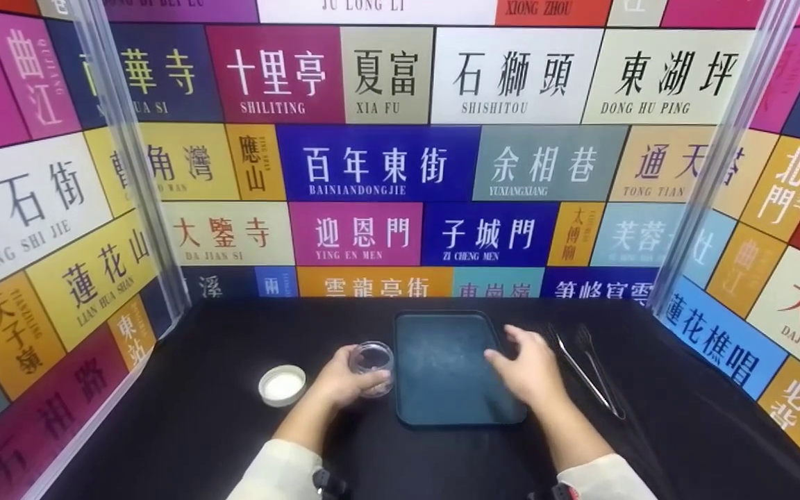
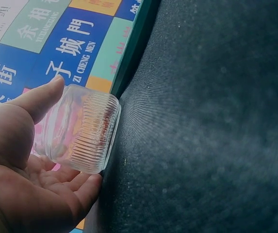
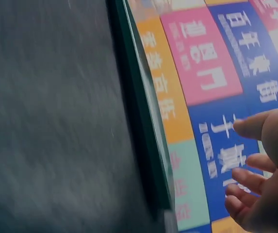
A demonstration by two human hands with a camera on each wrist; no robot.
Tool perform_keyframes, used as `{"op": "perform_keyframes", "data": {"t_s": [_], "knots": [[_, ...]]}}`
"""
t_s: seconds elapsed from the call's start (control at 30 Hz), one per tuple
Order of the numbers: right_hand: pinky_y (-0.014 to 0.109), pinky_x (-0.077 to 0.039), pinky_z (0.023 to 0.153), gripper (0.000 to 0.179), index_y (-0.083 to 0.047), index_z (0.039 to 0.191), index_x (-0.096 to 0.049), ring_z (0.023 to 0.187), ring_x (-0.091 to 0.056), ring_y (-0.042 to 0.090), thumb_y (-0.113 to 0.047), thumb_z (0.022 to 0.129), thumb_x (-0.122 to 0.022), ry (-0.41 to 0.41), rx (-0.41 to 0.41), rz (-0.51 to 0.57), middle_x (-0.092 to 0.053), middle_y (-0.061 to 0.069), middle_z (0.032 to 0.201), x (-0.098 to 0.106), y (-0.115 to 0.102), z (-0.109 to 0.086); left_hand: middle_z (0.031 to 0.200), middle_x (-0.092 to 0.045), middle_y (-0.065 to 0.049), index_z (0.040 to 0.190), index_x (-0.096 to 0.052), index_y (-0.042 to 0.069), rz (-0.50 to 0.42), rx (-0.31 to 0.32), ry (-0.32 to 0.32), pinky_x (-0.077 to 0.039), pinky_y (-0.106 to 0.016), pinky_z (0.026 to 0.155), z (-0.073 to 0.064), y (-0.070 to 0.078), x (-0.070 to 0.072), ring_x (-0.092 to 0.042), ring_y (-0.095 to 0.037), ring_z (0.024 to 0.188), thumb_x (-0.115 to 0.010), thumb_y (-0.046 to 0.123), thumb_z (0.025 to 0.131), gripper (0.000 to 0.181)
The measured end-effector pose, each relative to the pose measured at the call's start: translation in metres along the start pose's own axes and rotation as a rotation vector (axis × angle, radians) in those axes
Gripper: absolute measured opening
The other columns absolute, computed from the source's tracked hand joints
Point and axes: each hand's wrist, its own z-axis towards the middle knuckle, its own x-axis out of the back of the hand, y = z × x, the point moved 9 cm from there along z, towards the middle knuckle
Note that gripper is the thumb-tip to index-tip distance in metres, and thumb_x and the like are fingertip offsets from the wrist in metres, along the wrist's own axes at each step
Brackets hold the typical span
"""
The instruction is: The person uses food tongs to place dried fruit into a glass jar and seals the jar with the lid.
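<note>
My left hand (image 1: pixel 342 382) holds a small clear jar (image 1: pixel 372 355) at the left edge of the dark teal tray (image 1: pixel 442 389), thumb on the near side. In the left wrist view the jar (image 2: pixel 88 128) shows ribbed walls, and its base end is close to the tray surface. Over the tray's right edge is my right hand (image 1: pixel 530 364), its fingers spread and holding nothing. The right wrist view shows that hand (image 3: pixel 269 184) with loosely bent fingers. A round white lid (image 1: pixel 283 384) lies on the table, left of my left hand.
A pair of metal tongs (image 1: pixel 598 389) lies to the right of the tray, beside my right forearm. The table has a black cloth (image 1: pixel 226 423). Panels printed with place names (image 1: pixel 372 163) stand behind and at both sides, with clear corner posts (image 1: pixel 709 139).
</note>
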Motion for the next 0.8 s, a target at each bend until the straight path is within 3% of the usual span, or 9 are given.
{"op": "perform_keyframes", "data": {"t_s": [0.3,0.57,0.8], "knots": [[0.06,-0.044,0.122,0.073,-0.004,0.155,-0.054,0.142,-0.057,0.042,-0.033,0.093,-0.083,-0.168,0.042,0.086,-0.063,0.02,0.15,-0.052,-0.032,-0.01,0.144,-0.062,-0.029,0.151,-0.044,-0.008,-0.043,-0.027,-0.024,-0.047,-0.056,0.121,0.0,0.002,0.002,-0.061,-0.041,0.133,-0.094,0.013,0.078,0.09],[0.058,-0.046,0.121,0.083,-0.006,0.156,-0.052,0.143,-0.058,0.042,-0.033,0.087,-0.09,-0.31,0.1,0.208,-0.063,0.017,0.153,-0.094,-0.068,-0.011,0.147,-0.062,-0.028,0.154,-0.047,-0.004,0.007,-0.001,-0.046,-0.041,-0.058,0.125,0.0,0.002,0.01,-0.06,-0.041,0.136,-0.092,0.016,0.08,0.089],[0.059,-0.045,0.122,0.087,-0.006,0.158,-0.05,0.147,-0.054,0.044,-0.032,0.086,-0.091,-0.396,0.132,0.308,-0.059,0.019,0.157,-0.12,-0.089,-0.016,0.151,-0.061,-0.027,0.156,-0.047,-0.004,0.038,-0.028,-0.111,-0.038,-0.062,0.126,0.001,0.002,0.01,-0.057,-0.043,0.141,-0.088,0.017,0.082,0.086]]}}
